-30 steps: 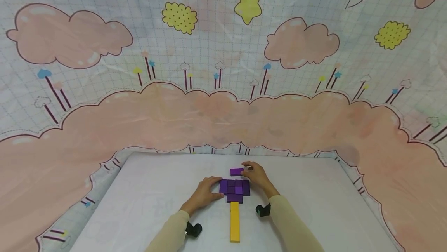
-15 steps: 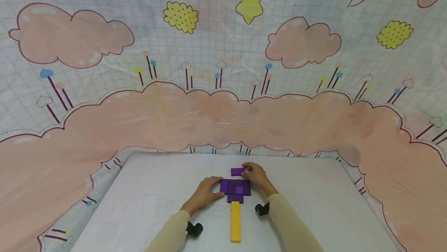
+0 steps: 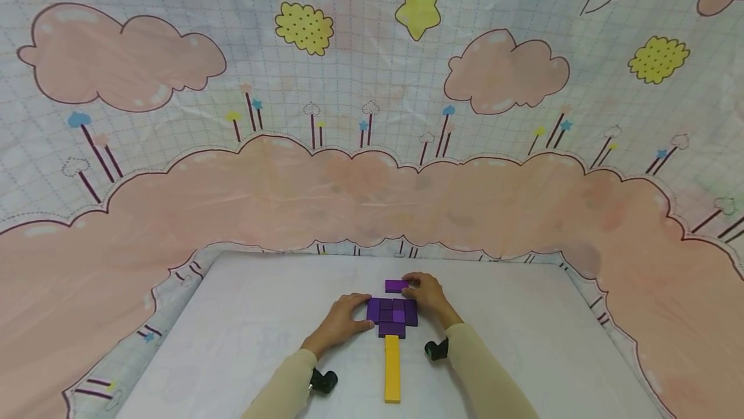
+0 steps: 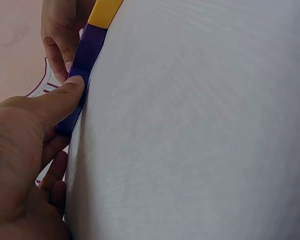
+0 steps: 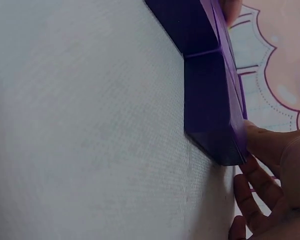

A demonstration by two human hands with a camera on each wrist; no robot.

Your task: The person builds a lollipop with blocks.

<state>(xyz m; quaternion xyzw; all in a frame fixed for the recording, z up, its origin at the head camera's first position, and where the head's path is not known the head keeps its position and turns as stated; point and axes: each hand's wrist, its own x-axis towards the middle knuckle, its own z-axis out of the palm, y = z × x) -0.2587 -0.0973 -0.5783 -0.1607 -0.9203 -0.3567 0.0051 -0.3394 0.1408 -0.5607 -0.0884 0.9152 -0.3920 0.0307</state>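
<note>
In the head view, a cluster of purple blocks [image 3: 385, 310] lies flat at the top of a yellow strip [image 3: 392, 370]. My left hand [image 3: 336, 325] spans the cluster's left-hand block [image 3: 373, 310], thumb at its near end and fingers at its far end. The left wrist view shows that thumb [image 4: 70, 92] pressed on the purple side. Beyond the cluster lies a separate purple block [image 3: 396, 286], a small gap away. My right hand [image 3: 426, 293] pinches its right end between thumb and index finger. In the right wrist view, the cluster's blocks [image 5: 205, 92] partly hide these fingers.
Everything lies on a white tabletop [image 3: 232, 328]. A printed cloth [image 3: 372, 199] with clouds and stars hangs behind it. Black wrist cameras sit on the left wrist [image 3: 323, 381] and the right wrist [image 3: 437, 348].
My right index finger has come down slightly at the separate block, which has shifted a touch to the right. The cluster, the yellow strip and my left hand keep their places.
</note>
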